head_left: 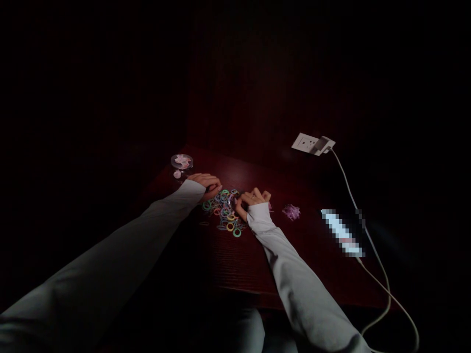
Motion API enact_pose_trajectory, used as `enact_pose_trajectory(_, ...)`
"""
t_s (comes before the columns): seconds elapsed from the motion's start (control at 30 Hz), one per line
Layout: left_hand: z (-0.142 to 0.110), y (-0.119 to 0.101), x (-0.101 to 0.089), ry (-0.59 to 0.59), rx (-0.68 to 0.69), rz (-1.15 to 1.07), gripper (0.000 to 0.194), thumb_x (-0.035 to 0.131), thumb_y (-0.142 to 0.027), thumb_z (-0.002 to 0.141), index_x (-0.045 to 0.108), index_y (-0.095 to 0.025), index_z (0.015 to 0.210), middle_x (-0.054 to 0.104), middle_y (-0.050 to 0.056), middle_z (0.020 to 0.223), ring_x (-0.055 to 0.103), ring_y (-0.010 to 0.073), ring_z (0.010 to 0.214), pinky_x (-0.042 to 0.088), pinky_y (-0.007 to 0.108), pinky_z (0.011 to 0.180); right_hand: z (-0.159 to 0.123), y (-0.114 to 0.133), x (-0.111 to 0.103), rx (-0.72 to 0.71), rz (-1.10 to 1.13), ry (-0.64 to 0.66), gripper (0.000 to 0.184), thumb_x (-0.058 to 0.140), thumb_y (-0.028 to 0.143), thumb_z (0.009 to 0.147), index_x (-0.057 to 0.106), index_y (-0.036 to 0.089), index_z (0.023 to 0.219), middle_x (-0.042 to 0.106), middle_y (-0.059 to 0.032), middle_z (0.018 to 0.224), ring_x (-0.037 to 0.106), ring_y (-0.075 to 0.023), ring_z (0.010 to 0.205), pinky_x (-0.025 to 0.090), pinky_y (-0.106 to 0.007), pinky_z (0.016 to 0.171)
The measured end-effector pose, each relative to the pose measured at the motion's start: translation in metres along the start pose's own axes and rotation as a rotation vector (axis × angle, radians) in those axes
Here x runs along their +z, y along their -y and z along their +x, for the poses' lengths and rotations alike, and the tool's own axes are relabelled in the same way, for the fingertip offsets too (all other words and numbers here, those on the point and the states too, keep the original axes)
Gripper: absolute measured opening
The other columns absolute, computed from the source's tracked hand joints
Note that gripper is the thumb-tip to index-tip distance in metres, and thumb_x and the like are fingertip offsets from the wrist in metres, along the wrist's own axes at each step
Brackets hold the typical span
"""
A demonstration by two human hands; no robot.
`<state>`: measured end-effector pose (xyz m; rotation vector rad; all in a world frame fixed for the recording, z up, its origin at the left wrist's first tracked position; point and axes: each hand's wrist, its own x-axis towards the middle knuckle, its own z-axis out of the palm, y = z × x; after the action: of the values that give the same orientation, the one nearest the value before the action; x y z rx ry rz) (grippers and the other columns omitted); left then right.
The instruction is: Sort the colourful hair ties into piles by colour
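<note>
A loose pile of colourful hair ties (222,212) lies on the dark red table, with thin bands and thicker scrunched rings in green, yellow, pink and blue. At the pile's upper left edge is my left hand (206,183), its fingers curled and pressed together; what they hold, if anything, is hidden. My right hand (253,198) is at the pile's right side, thumb and forefinger closed at the edge of the ties. Whatever sits in that pinch is too small and dark to make out. Right of this hand lies a small heap of purple bands (292,212).
A clear round jar (181,163) with pink-white pieces showing stands behind my left wrist. On the right lies a phone (342,233) with a blurred screen and a white cable (380,264). A charger (324,145) is plugged into the wall socket (305,143). Surroundings are dark.
</note>
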<state>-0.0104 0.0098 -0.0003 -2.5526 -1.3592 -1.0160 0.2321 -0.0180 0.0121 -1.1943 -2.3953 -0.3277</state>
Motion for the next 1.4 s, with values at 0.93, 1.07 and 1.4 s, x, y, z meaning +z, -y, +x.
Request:
enact_pose_trajectory(0.93,0.004,-0.014,0.008,0.164,0.049,-0.421,0.024,0.061,-0.033,0.093,0.077,-0.018,0.101,0.069,0.002,0.088,0.057,0.0097,0.069,0.045,0.019,0.064,0.003,-0.034,0.001,0.154,0.13,0.011,0.035,0.047,0.045,0.103,0.076,0.027,0.095,0.074,-0.0022,0.081,0.048,-0.0208,0.087,0.018,-0.039,0.089)
enact_pose_trajectory(1.07,0.007,-0.015,0.005,0.043,-0.085,-0.477,0.026,0.063,-0.036,0.09,0.078,-0.017,0.099,0.071,0.003,0.087,0.056,0.009,0.066,0.045,0.018,0.059,0.002,-0.036,0.006,0.135,0.131,-0.007,0.034,0.049,0.044,0.102,0.076,0.027,0.09,0.075,-0.003,0.082,0.048,-0.0218,0.088,0.019,-0.04,0.089)
enact_pose_trajectory(1.4,0.011,-0.002,0.021,-0.093,-0.174,-0.437,0.024,0.065,-0.037,0.086,0.078,-0.017,0.09,0.07,0.002,0.079,0.05,0.0069,0.058,0.039,0.016,0.052,-0.004,-0.031,0.0,-0.062,0.202,0.085,0.05,0.07,0.061,0.087,0.071,0.03,0.126,0.072,-0.0043,0.123,0.055,-0.0261,0.108,0.029,-0.04,0.095)
